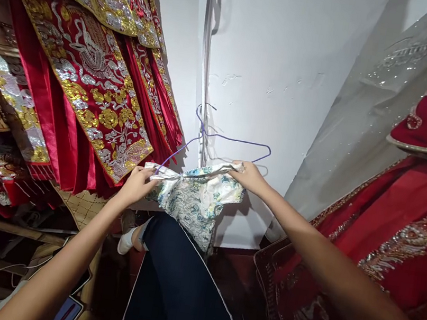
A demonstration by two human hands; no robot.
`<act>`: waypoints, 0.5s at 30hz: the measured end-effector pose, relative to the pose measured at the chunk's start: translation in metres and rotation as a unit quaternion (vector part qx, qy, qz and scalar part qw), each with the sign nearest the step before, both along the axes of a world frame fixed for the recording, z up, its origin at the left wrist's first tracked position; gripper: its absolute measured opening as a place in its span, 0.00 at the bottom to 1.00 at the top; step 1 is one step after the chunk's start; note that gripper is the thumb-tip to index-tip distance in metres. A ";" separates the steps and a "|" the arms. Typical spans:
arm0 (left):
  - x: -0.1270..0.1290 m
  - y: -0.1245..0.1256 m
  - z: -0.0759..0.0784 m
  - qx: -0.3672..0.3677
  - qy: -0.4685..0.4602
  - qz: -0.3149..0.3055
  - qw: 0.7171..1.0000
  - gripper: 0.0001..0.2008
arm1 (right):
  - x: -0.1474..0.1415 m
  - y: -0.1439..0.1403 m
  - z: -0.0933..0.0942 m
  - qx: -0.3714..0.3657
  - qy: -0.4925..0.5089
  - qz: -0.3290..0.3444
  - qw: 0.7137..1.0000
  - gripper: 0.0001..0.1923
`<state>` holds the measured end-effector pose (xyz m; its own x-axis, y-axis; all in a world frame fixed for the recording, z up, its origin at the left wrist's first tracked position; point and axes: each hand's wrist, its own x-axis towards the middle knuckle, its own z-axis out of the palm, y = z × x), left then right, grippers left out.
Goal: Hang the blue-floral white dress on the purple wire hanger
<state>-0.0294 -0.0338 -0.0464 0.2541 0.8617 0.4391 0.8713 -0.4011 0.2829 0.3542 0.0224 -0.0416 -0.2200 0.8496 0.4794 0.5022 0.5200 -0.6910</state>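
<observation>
A small white garment with a blue, green and yellow floral pattern (195,200) is stretched between my hands, above my raised knee. My left hand (138,185) pinches its upper left edge, close to the lower left end of a purple wire hanger (240,141). At the upper right edge of the cloth, my right hand (248,178) has its fingers closed on the fabric. The hanger's left arm reaches down to the cloth, while its right end stands above the garment, behind my right hand. The hanger's hook is up against a narrow pale metal upright (207,36).
Red robes with gold and silver embroidery (108,85) hang on the left. To the right are a beaded red dress (400,225) and a sparkling sheer veil (350,105). Ahead is a white wall (279,41). A phone (68,313) with a white cable lies on bamboo slats at lower left.
</observation>
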 end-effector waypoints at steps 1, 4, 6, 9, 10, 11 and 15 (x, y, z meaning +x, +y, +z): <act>0.007 0.000 0.004 0.013 -0.019 -0.013 1.000 0.16 | 0.000 -0.003 0.001 -0.006 0.001 0.000 1.000 0.08; 0.030 -0.002 0.020 0.073 -0.059 -0.050 0.994 0.12 | -0.006 -0.016 0.001 -0.025 0.015 0.038 0.999 0.07; 0.043 0.000 0.032 0.108 -0.086 -0.069 0.988 0.10 | -0.012 -0.028 0.001 -0.039 0.022 0.075 0.996 0.05; 0.049 0.011 0.046 0.099 -0.122 -0.093 0.983 0.17 | -0.013 -0.043 0.008 -0.048 -0.011 0.112 0.992 0.08; 0.048 0.016 0.049 0.092 -0.122 -0.090 0.984 0.19 | -0.011 -0.047 0.011 -0.038 -0.024 0.106 0.993 0.12; 0.046 0.020 0.052 0.086 -0.116 -0.086 0.986 0.19 | -0.006 -0.049 0.014 -0.018 -0.028 0.080 0.996 0.18; 0.035 0.029 0.058 0.100 -0.081 -0.079 0.988 0.16 | 0.022 -0.043 0.029 0.089 0.046 -0.114 0.988 0.42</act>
